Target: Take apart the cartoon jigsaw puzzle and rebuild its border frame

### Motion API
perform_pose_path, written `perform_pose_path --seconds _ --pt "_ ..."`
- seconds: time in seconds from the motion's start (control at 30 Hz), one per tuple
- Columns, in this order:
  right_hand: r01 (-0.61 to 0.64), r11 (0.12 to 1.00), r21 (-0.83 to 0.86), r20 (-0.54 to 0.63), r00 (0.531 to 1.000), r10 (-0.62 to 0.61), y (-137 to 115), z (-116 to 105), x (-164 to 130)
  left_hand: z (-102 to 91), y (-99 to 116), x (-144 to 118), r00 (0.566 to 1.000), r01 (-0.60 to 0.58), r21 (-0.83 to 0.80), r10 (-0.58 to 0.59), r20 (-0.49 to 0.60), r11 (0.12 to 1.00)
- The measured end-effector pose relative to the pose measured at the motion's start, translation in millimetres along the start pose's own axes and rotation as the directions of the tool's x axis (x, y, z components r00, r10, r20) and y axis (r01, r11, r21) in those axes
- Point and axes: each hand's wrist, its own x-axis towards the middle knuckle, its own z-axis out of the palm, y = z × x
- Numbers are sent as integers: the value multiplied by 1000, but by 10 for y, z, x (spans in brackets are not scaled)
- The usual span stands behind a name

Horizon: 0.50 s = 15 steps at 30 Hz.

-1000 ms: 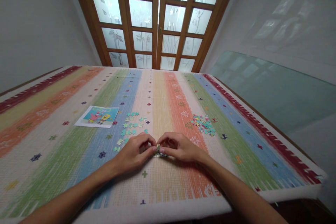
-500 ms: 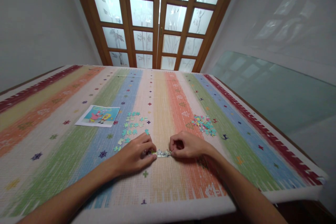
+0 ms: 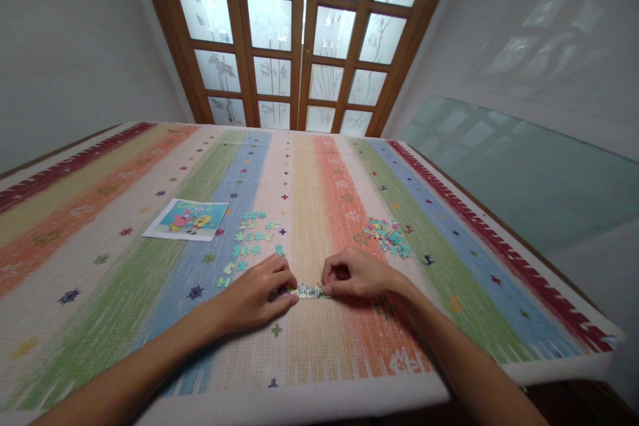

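Observation:
A short strip of joined jigsaw pieces (image 3: 310, 291) lies flat on the cloth between my hands. At its left end, my left hand (image 3: 264, 287) is closed, thumb and fingers pinching the strip. My right hand (image 3: 357, 273) pinches at the right end, its fingertips touching the last piece; the fingers hide part of it. Beyond my left hand, several loose turquoise jigsaw pieces (image 3: 254, 237) are spread in rough rows. A heaped pile of mixed jigsaw pieces (image 3: 389, 237) sits beyond my right hand.
A printed cartoon picture (image 3: 194, 220) on white paper lies to the left. The striped tablecloth (image 3: 309, 346) covers the wide table, its near edge close to my forearms. A glass-paned wooden door (image 3: 299, 46) stands behind the table, with walls at both sides.
Both hands stay almost where they were. My right thumb and fingertips have shifted slightly at the strip's right end; the loose pieces, pile and picture have not moved.

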Motion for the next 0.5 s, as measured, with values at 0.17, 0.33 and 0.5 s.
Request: perform_pose_path --seconds 0.17,0.33,0.5 --pt "7 992 -126 -43 999 -13 -8 22 21 6 1 0 1000 -4 -3 4 6 1000" --pt "24 987 -159 -55 998 -33 -23 47 19 -6 9 10 1000 -11 0 11 9 1000" --pt "34 986 -161 -66 997 -45 -43 56 13 -6 17 11 1000 -10 -4 10 2 1000"
